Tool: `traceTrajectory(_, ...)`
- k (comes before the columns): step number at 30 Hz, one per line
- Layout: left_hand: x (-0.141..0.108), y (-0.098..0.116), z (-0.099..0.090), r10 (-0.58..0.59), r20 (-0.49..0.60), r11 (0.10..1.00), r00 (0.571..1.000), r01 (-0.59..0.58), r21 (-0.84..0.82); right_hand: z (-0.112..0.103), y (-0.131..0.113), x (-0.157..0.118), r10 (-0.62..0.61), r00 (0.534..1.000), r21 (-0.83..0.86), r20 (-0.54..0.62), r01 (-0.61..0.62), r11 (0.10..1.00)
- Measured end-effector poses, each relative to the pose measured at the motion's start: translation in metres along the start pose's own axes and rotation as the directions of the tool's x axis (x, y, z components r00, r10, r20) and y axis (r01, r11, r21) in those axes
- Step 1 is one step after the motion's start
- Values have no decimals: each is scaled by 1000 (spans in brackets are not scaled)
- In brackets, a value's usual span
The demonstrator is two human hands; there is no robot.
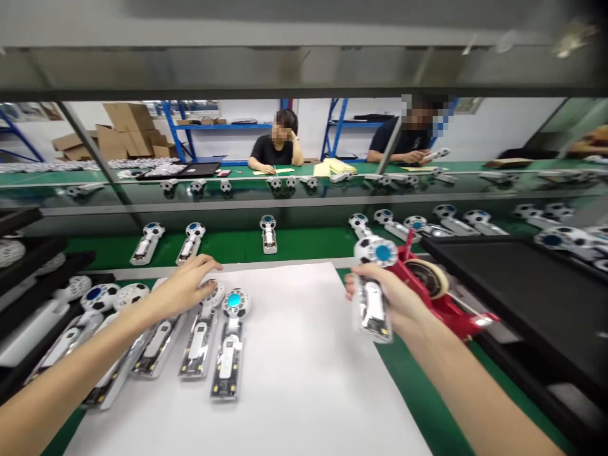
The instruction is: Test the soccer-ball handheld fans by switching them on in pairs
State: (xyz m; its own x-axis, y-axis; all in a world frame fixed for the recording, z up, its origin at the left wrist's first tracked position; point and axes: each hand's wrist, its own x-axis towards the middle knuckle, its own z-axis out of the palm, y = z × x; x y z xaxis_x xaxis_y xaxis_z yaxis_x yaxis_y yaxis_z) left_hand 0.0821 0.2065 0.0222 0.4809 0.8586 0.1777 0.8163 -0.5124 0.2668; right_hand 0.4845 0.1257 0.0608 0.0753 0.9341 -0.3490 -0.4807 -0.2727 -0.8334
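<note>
My right hand (387, 288) is closed around a small handheld fan (373, 310) with a soccer-ball head, a blue centre and a clear handle, raised above the right edge of a white sheet (304, 367). Over the row at left, my left hand (192, 282) has its fingers spread. Its thumb is by the head of a similar fan (197, 339); whether it touches cannot be made out. Beside that one, a fan with a bright blue centre (228, 348) lies on the sheet. More fans (159, 345) lie under and beyond my left forearm, partly hidden.
A red tape dispenser (434, 291) stands just behind my right hand, beside a black tray (527, 278). Several fans lie along the green belt (228, 247). Black trays (28, 266) are stacked at left. Two co-workers (278, 149) sit across; a metal beam (304, 69) spans overhead.
</note>
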Motion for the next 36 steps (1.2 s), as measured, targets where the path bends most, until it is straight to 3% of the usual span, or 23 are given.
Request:
traceTrajectory(7,-23,12,15,-36,24,998,999,35,52,7,10,25,193,980,157,-41,-184,970)
traceTrajectory(17,-32,16,42,19,-96,980,995,0,201,10,13,31,188,981,102,48,-192,976)
traceTrajectory(21,-32,16,41,24,-116,983,993,-2,184,16,17,38,121,990,21,72,-123,992)
traceTrajectory(26,-33,18,41,28,-141,985,990,-4,170,21,29,57,-129,989,-149,-69,118,982)
traceTrajectory(30,-34,19,42,46,-157,983,987,-17,181,12,37,70,-181,976,-276,-121,142,950)
traceTrajectory(32,-34,20,42,52,-164,983,985,-21,181,5,34,86,-210,967,-453,-142,125,883)
traceTrajectory(36,-33,22,42,42,-174,986,984,-12,169,0,9,149,-259,953,-792,-155,37,609)
